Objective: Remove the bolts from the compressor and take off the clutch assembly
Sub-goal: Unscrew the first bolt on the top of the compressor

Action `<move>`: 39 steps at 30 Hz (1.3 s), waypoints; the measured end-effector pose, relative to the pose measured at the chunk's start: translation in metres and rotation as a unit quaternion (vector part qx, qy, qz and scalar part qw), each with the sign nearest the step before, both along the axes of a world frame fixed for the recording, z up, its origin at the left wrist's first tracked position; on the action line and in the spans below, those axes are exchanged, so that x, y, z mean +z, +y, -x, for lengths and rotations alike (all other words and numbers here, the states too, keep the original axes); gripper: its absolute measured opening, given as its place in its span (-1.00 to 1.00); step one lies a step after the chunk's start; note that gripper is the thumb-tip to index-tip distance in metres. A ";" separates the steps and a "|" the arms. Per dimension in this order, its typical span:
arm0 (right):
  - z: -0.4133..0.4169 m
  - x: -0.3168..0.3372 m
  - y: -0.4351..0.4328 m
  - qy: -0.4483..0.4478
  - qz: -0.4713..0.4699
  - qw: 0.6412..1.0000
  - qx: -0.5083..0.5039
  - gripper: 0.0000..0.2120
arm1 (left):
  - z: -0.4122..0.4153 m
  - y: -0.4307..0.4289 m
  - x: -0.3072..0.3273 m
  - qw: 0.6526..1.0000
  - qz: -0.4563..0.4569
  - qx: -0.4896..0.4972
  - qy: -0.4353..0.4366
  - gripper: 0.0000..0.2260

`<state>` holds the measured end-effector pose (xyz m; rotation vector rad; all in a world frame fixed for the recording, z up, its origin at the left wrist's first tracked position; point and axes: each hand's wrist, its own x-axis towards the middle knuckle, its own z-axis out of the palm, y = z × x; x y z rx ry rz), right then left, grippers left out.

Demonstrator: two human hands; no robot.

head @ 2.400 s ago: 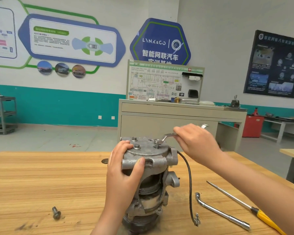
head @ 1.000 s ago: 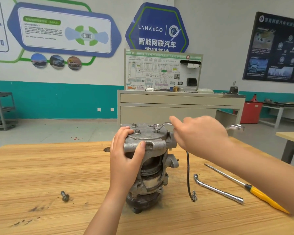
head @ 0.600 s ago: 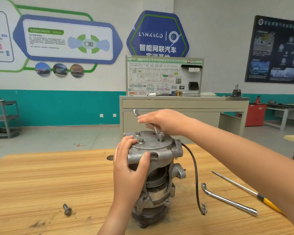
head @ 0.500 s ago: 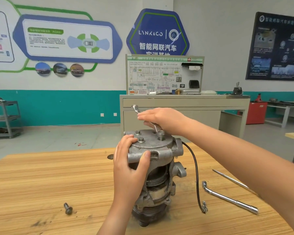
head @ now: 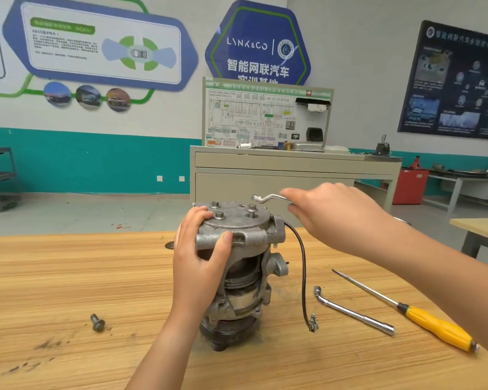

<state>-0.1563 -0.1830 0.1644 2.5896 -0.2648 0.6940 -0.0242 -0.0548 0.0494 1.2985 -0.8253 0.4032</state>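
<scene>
- Wooden bench (head: 68, 277): one, carrying all items below.
- Grey cast-metal compressor (head: 248, 291): one, upright at mid-bench, pulley end down and flat end plate up.
- Hands, two:
  - The left hand (head: 200, 260) has its grip wrapped round the plate's near-left edge, thumb on the lug.
  - The right hand (head: 330, 218) has its grip closed on one ring wrench (head: 268, 197), held above and right of the plate. The ring end is in the air, off the bolt heads.
- Yellow-handled screwdriver (head: 431, 323): one, far right.
- L-shaped socket wrench (head: 352, 312): one, between cable and screwdriver.
- Black cable (head: 303, 266): one, hanging off the compressor's right side.
- Count of bolts (head: 219, 215): three seated in the plate.
- One loose bolt (head: 97, 323), well left of the compressor.
</scene>
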 end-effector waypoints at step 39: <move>-0.065 0.023 -0.046 -0.289 -0.231 0.916 0.155 -0.76 | -0.001 0.000 -0.001 1.000 -0.001 0.002 -0.003 -0.69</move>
